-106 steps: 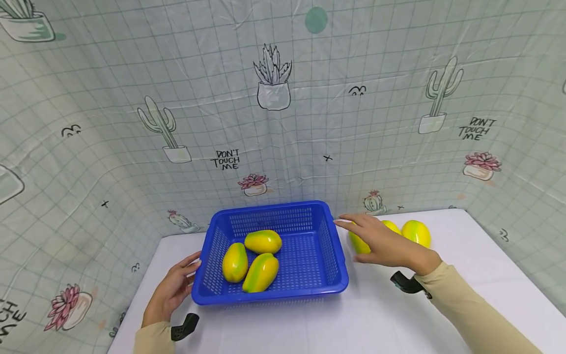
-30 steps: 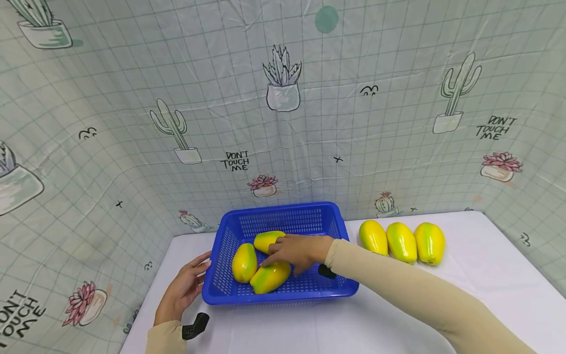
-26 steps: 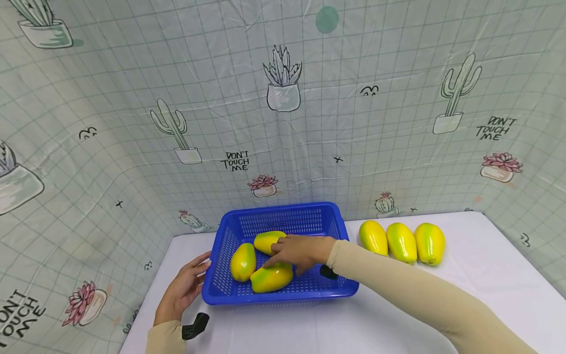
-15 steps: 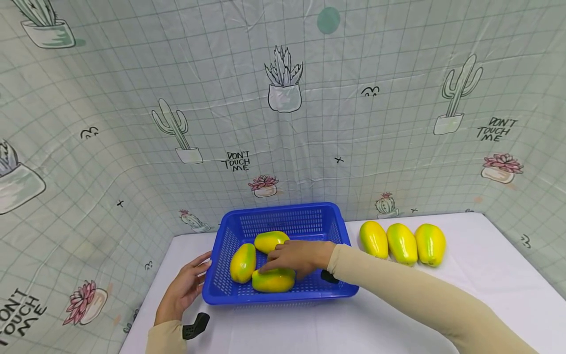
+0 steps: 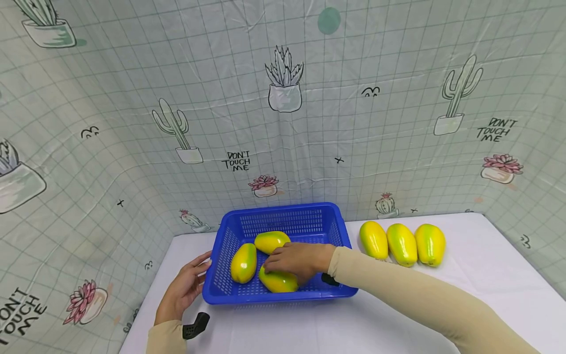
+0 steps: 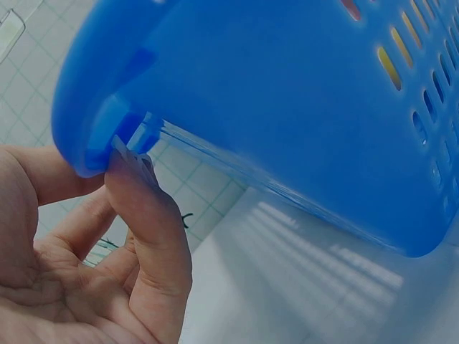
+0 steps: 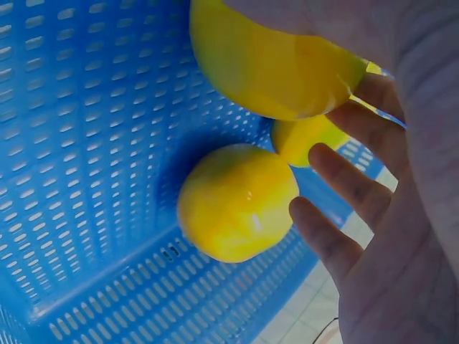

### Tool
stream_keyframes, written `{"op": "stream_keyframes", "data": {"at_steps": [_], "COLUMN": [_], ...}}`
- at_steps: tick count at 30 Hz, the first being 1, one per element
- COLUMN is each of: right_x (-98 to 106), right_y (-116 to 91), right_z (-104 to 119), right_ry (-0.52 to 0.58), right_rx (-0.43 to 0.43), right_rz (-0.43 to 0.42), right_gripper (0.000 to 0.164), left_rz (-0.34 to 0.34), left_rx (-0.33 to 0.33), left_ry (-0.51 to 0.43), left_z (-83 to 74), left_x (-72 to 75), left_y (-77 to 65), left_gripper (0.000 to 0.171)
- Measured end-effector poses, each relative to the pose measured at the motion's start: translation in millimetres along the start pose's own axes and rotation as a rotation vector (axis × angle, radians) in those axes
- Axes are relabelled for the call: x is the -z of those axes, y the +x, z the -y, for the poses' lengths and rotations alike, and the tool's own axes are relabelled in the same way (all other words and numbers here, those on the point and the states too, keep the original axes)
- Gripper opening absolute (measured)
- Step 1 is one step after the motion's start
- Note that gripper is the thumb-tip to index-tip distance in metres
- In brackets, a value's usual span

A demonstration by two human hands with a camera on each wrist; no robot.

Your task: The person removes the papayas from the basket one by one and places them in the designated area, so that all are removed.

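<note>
A blue plastic basket (image 5: pixel 278 299) stands on the table with three yellow-green mangoes in it. My left hand (image 5: pixel 182 290) pinches the basket's left rim (image 6: pixel 79 107) between thumb and fingers. Inside the basket, my right hand (image 5: pixel 297 260) grips the front mango (image 5: pixel 279 282), with thumb and index finger round it in the right wrist view; its other fingers are spread. Left of it lies a second mango (image 5: pixel 243 263), and a third mango (image 5: pixel 271 242) lies behind, partly covered by the hand.
On the white table (image 5: pixel 336 329), three more mangoes (image 5: pixel 402 245) lie in a row to the right of the basket, close behind the right sleeve (image 5: pixel 398 282). A printed grid cloth (image 5: pixel 309 137) hangs behind and at both sides.
My right hand has gone from beside the mangoes on the right into the basket. In the last second the front mango has turned and shifted right under it. The left hand stays at the rim.
</note>
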State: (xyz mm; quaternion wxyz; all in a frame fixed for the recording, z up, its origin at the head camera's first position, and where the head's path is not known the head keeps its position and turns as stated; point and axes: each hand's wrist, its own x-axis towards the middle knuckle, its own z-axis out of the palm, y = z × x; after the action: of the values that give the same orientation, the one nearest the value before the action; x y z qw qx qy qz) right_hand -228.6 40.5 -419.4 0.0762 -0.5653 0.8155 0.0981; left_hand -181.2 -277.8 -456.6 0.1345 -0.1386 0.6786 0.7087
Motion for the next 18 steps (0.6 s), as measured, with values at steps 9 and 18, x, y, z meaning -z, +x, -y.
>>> {"op": "stream_keyframes", "data": {"at_steps": [9, 18], "right_x": [-5.5, -6.1], "right_y": [-2.6, -2.2], "right_z": [-0.6, 1.2], "right_ry": [-0.012, 0.001], "right_rx": [-0.04, -0.041], "right_rz": [0.021, 0.024], "right_gripper": [0.08, 0.078], "left_rz": [0.014, 0.011], "left_rx": [0.0, -0.007], "left_ry": [-0.004, 0.008], "left_z": [-1.6, -0.8], "left_x": [-0.2, -0.2], "left_y": [-1.7, -0.9], "left_gripper": [0.059, 0.059]}}
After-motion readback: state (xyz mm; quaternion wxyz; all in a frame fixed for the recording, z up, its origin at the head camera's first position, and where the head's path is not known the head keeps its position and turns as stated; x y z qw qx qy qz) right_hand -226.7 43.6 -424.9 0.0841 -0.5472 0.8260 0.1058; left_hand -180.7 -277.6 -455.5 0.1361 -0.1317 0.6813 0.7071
